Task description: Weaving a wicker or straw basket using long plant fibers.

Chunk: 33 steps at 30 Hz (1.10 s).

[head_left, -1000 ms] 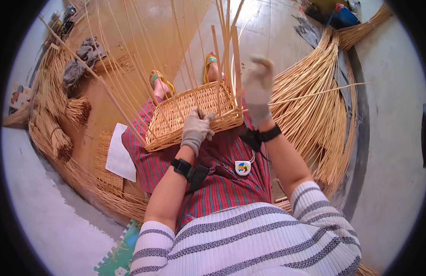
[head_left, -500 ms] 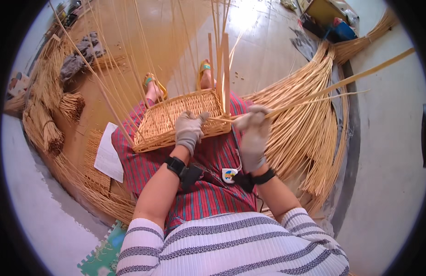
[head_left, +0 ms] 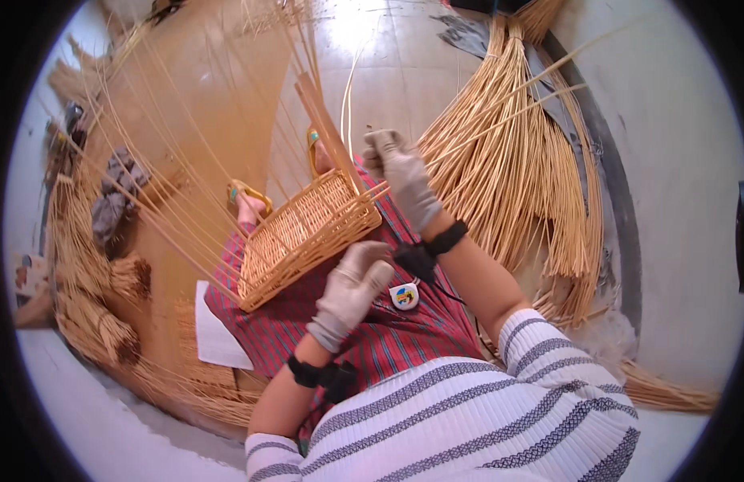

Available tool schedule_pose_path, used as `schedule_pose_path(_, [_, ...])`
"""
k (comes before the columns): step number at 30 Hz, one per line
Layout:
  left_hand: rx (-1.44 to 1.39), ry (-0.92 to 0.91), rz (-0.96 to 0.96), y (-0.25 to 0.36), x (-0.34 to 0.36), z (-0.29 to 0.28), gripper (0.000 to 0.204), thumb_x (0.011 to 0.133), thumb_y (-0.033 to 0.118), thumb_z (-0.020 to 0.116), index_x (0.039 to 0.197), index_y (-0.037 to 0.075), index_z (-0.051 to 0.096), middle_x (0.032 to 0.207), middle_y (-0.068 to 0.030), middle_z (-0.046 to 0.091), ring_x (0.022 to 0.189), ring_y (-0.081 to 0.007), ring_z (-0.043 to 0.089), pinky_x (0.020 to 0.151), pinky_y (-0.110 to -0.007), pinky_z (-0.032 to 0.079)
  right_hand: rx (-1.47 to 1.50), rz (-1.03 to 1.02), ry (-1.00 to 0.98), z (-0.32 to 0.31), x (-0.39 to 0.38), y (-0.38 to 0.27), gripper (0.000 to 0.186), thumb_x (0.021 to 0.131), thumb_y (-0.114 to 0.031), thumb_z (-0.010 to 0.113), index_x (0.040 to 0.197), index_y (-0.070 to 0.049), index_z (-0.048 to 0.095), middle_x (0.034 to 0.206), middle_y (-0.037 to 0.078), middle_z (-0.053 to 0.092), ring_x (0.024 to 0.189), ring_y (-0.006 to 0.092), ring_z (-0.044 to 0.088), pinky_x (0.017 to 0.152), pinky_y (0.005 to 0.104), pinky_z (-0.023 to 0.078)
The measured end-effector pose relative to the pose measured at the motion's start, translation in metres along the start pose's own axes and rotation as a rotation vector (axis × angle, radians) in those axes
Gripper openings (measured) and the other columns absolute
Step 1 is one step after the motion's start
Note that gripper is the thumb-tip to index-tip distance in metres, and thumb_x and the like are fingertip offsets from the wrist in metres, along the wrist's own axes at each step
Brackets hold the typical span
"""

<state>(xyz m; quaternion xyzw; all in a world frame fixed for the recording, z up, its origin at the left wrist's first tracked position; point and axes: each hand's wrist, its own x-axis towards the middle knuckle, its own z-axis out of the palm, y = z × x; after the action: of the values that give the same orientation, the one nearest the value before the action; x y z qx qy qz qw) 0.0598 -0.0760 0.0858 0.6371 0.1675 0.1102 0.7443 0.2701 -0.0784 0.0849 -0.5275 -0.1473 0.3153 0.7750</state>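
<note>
A shallow rectangular wicker basket (head_left: 307, 233) lies tilted across my lap, with long thin stakes (head_left: 159, 213) rising from its edges. Thicker wooden posts (head_left: 328, 120) stand at its right far corner. My right hand (head_left: 404, 177), in a pale work glove, is raised beside that corner with curled fingers; what they grip is hidden. Two long wicker strands (head_left: 504, 112) come out from behind it toward the upper right. My left hand (head_left: 352, 291), gloved too, hovers near the basket's front edge, thumb apart from the bent fingers and nothing visible in it.
A large fanned bundle of wicker rods (head_left: 508, 161) lies on the floor at the right. More bundles (head_left: 91, 265) line the left side, near a grey crumpled cloth (head_left: 119, 193). A white sheet (head_left: 219, 333) lies left of my lap. Walls curve along both sides.
My left hand has let go at the basket's right corner and drawn back toward me. My right hand has moved up and left. The basket has turned, its right end swinging away from me.
</note>
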Motion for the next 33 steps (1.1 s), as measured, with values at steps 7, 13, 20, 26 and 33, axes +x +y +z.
schedule_pose_path(7, [-0.407, 0.056, -0.276, -0.017, 0.005, 0.028, 0.041, 0.098, 0.036, 0.063, 0.112, -0.001, 0.055, 0.103, -0.0147, 0.067, 0.09, -0.0257, 0.07, 0.082, -0.041, 0.06, -0.423, -0.389, -0.065, 0.032, -0.012, 0.02, 0.014, 0.099, -0.021, 0.062, 0.094, -0.008, 0.066, 0.069, 0.004, 0.063, 0.06, 0.0135, 0.059, 0.058, 0.0296, 0.05])
schedule_pose_path(13, [-0.428, -0.013, -0.423, -0.015, -0.002, 0.036, 0.046, 0.099, 0.038, 0.062, 0.118, -0.003, 0.055, 0.105, -0.0158, 0.067, 0.093, -0.0273, 0.07, 0.083, -0.042, 0.06, -1.139, -0.985, -0.473, 0.018, -0.029, 0.044, 0.014, 0.093, -0.02, 0.066, 0.101, -0.009, 0.068, 0.078, 0.008, 0.068, 0.067, 0.0234, 0.068, 0.059, 0.0342, 0.053])
schedule_pose_path(20, [-0.558, -0.281, -0.442, -0.031, -0.01, 0.015, 0.052, 0.102, 0.037, 0.054, 0.131, -0.006, 0.049, 0.115, -0.0197, 0.065, 0.103, -0.033, 0.069, 0.091, -0.045, 0.058, -0.735, -0.751, -0.298, 0.025, -0.044, 0.027, 0.012, 0.091, -0.021, 0.068, 0.099, -0.011, 0.069, 0.078, 0.009, 0.069, 0.07, 0.0261, 0.069, 0.062, 0.0359, 0.055])
schedule_pose_path(26, [-0.149, -0.281, -0.465, -0.02, -0.016, -0.027, 0.048, 0.105, 0.032, 0.049, 0.135, -0.006, 0.047, 0.114, -0.0203, 0.066, 0.106, -0.0301, 0.067, 0.094, -0.04, 0.054, -0.845, -0.791, -0.358, -0.043, -0.055, 0.027, 0.013, 0.093, -0.02, 0.067, 0.101, -0.01, 0.07, 0.084, 0.009, 0.072, 0.074, 0.0251, 0.07, 0.063, 0.0342, 0.056])
schedule_pose_path(33, [-0.519, 0.083, -0.695, -0.119, -0.081, -0.069, 0.058, 0.099, 0.04, 0.06, 0.135, -0.004, 0.047, 0.096, -0.0139, 0.064, 0.081, -0.0219, 0.065, 0.079, -0.035, 0.054, -0.518, 0.215, 0.29, -0.223, -0.055, 0.124, 0.026, 0.095, -0.026, 0.061, 0.11, -0.006, 0.068, 0.093, 0.014, 0.072, 0.081, 0.0225, 0.07, 0.073, 0.0321, 0.055])
